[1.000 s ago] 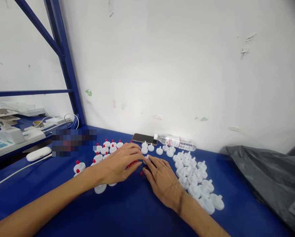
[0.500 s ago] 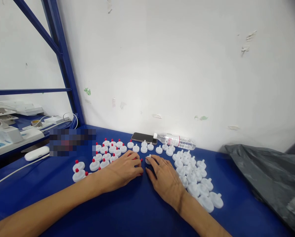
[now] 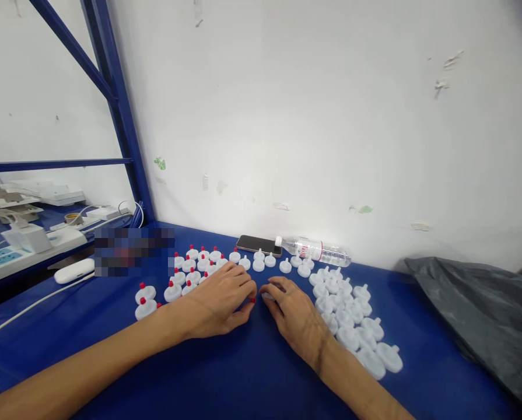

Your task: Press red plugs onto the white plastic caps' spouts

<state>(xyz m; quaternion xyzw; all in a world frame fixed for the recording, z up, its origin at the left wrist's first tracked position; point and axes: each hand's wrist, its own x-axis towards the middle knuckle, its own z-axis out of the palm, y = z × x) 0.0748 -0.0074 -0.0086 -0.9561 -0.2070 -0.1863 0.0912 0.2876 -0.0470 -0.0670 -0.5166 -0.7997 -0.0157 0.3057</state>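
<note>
In the middle of the blue table, my left hand (image 3: pixel 226 296) pinches a small red cap (image 3: pixel 252 300) between thumb and fingertips. Facing it, my right hand (image 3: pixel 294 308) is closed on a white round lid with a spout (image 3: pixel 267 296), mostly covered by my fingers. The red cap and this lid are a short way apart. Left of my left hand stand several white lids with red-capped spouts (image 3: pixel 172 291). Bare-spouted white lids (image 3: pixel 348 335) crowd together to the right of my right hand, and a few more (image 3: pixel 286 266) stand behind both hands.
A phone (image 3: pixel 256 245) and a clear plastic bottle (image 3: pixel 330 253) lie along the wall. Grey plastic sheeting (image 3: pixel 470 309) covers the right side of the table (image 3: pixel 226 379). At left are a white device with a cable (image 3: pixel 74 270), a power strip (image 3: pixel 7 259) and a blue metal frame (image 3: pixel 127 134).
My left fingers now show the red cap at their tips, turned toward the right hand. My right fingers have curled further over the white lid. The view has shifted slightly.
</note>
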